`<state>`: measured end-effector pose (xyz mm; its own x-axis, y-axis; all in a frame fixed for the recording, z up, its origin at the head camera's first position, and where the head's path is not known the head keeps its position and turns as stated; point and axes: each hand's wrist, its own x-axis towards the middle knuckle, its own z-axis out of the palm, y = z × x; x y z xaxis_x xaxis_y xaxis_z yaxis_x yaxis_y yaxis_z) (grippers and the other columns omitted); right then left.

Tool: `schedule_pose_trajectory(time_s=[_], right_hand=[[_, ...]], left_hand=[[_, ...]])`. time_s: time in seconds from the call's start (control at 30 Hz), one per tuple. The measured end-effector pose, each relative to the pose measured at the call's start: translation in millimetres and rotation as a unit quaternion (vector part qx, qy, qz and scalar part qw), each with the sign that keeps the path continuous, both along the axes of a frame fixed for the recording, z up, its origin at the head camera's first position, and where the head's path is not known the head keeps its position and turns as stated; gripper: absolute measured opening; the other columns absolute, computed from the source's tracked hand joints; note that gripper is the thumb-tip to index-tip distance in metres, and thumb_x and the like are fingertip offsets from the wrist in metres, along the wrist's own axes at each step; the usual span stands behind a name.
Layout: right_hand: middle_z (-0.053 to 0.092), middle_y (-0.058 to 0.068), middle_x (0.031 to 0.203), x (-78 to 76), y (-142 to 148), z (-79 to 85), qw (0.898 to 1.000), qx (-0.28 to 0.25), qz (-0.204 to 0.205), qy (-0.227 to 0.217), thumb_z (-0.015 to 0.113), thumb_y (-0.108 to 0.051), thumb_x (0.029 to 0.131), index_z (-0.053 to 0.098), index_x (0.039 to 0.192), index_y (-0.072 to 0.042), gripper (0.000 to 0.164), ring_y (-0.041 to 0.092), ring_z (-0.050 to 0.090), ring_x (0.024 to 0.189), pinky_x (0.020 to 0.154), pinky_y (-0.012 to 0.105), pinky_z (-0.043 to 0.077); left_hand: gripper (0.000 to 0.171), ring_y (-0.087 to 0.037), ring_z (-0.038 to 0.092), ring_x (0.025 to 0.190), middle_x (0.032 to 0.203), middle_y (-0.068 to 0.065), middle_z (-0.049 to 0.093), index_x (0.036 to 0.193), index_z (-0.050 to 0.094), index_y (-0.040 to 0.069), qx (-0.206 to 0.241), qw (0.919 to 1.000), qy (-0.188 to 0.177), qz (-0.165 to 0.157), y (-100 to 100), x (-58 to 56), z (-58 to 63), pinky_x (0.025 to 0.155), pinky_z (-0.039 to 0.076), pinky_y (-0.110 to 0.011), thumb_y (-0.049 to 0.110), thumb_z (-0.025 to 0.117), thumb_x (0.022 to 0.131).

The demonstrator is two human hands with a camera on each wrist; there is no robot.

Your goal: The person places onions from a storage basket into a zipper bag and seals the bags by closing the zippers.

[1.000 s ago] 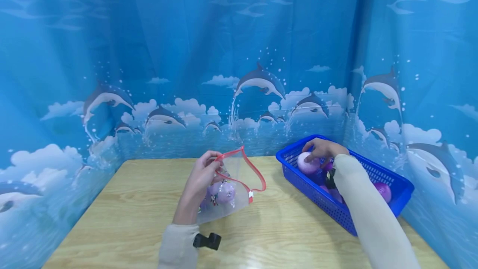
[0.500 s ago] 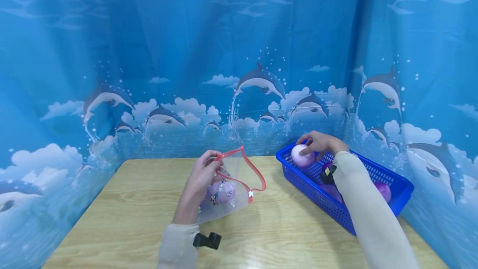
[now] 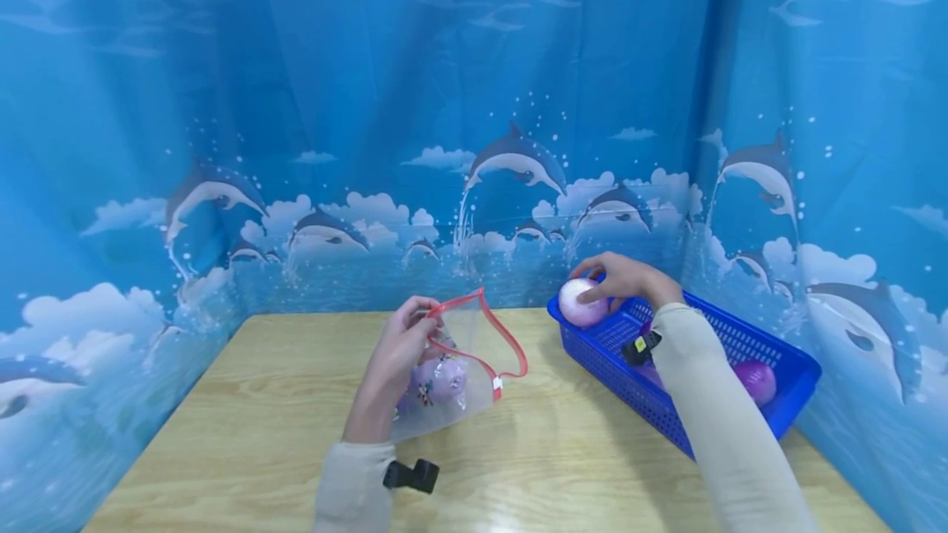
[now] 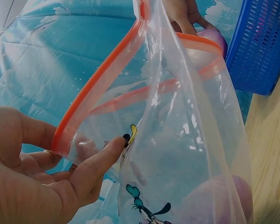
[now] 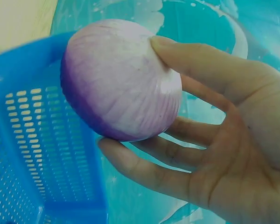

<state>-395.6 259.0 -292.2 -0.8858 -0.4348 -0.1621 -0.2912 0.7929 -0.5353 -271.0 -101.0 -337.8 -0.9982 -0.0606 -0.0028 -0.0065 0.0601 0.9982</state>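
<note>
My left hand (image 3: 396,352) pinches the rim of a clear slider zip bag (image 3: 448,418) with a red-orange edge and cartoon print. Its mouth gapes toward the right, and a round pale purple item (image 3: 448,378) shows inside through the plastic. Over the far left end of the blue basket (image 3: 603,352), my right hand (image 3: 633,276) holds a purple-and-white onion (image 5: 116,84). In the right wrist view, its thumb lies on the top and the fingers reach round the side and below. The left wrist view shows the onion partly behind the bag (image 4: 191,135).
A magenta-purple round item (image 3: 757,382) lies at the basket's right end. More purple items in its middle are partly covered by the right forearm. The wooden table (image 3: 244,434) ends at a blue dolphin curtain (image 3: 355,105) at the back and sides.
My right hand has lifted the onion from inside the basket and carried it leftward to the basket's far left rim. My left hand and the bag have stayed put.
</note>
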Motion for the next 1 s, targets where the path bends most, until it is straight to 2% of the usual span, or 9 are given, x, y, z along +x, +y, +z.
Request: schedule_pose_trajectory(time_s=[0.3,0.6,1.0], right_hand=[[0.059,0.024,0.137,13.1,-17.0,2.4,0.999,0.01,0.025,0.044,0.073,-0.028,0.096,0.059,0.142,-0.008,0.053,0.035,0.06,0.117,0.077,0.039,0.064],[0.067,0.016,0.129,23.0,-32.8,7.2,0.993,0.022,0.052,0.103,0.075,-0.031,0.094,0.065,0.138,-0.011,0.048,0.028,0.062,0.111,0.089,0.041,0.058],[0.068,0.015,0.127,36.8,-51.3,16.0,0.991,0.016,0.067,0.114,0.076,-0.03,0.094,0.065,0.136,-0.014,0.046,0.03,0.063,0.11,0.086,0.04,0.06]], left_hand=[[0.019,-0.022,0.059,0.093,0.102,-0.009,0.06,0.119,0.061,0.009,-0.002,1.0,-0.003,0.002,-0.1,2.5,-1.8,0.07,0.057,-0.025,0.007,0.048,0.105],[0.018,-0.022,0.058,0.093,0.102,-0.01,0.06,0.118,0.06,0.01,-0.002,1.0,-0.003,-0.001,0.5,1.2,-0.6,0.07,0.056,-0.024,0.008,0.048,0.106],[0.019,-0.022,0.058,0.092,0.102,-0.01,0.06,0.119,0.06,0.01,-0.001,1.0,-0.001,-0.006,0.2,-0.4,0.8,0.07,0.058,-0.024,0.006,0.047,0.105]])
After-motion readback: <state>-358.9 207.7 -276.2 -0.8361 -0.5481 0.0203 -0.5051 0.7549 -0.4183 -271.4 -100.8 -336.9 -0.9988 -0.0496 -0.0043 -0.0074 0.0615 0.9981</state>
